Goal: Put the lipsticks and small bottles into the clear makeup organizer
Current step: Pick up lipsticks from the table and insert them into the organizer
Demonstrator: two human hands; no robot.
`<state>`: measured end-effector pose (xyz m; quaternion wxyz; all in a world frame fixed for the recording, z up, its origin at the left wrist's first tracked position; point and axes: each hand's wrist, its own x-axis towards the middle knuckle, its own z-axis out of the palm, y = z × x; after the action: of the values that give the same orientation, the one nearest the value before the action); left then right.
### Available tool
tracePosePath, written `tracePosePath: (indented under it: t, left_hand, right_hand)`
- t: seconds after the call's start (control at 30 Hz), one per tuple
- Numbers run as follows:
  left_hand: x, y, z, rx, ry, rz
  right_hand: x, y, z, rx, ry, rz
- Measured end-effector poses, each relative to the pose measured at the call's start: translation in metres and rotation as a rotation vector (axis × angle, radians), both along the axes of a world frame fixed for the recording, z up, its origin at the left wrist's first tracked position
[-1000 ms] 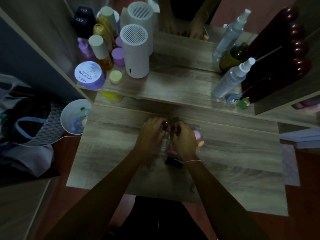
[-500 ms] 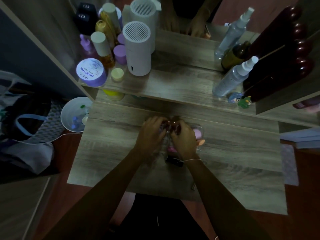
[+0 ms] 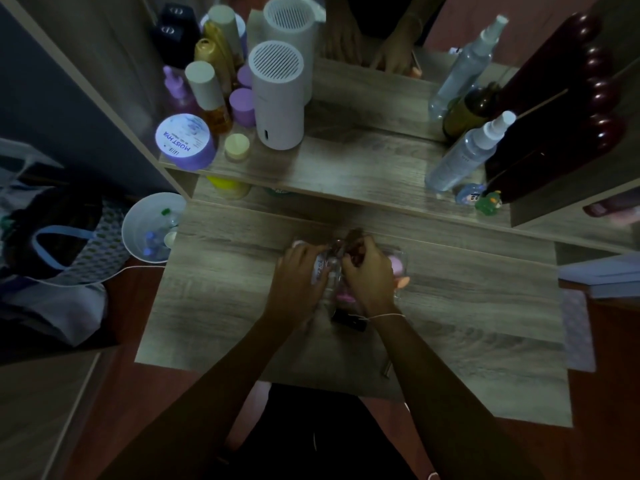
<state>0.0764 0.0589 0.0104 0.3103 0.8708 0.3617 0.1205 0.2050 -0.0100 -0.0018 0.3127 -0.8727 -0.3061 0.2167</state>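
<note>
Left hand (image 3: 300, 271) now grips small bottle (image 3: 320, 268) over organizer (image 3: 398, 271).

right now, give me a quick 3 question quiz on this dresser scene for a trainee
1. True or false: both hands are at the clear makeup organizer on the desk.
2. Which stands nearest the purple tub on the shelf? A) small yellow-capped jar B) clear spray bottle C) green figurine
3. What lies on the desk just near the right hand's wrist?

Key
1. True; the left hand holds a small white-labelled bottle there.
2. A
3. A small black item, too dark to identify.
</note>
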Motion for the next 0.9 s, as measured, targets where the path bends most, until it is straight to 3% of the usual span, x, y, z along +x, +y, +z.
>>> tracePosePath:
  t: [0.17, 0.4, 0.63, 0.9]
  left_hand:
    - [-0.005, -0.011, 0.006, 0.075, 0.025, -0.071]
    - [-0.029, -0.033, -0.013, 0.418, 0.066, -0.284]
    - [-0.046, -0.050, -0.030, 0.334, 0.259, -0.353]
    - [-0.053, -0.046, -0.039, 0.280, 0.337, -0.360]
  right_hand:
    - [0.003, 0.002, 0.003, -0.017, -0.031, 0.019]
    - [0.007, 0.002, 0.009, -0.028, -0.075, 0.028]
    - [0.008, 0.000, 0.012, -0.052, -0.091, 0.046]
    - [0.005, -0.001, 0.018, -0.049, -0.098, 0.085]
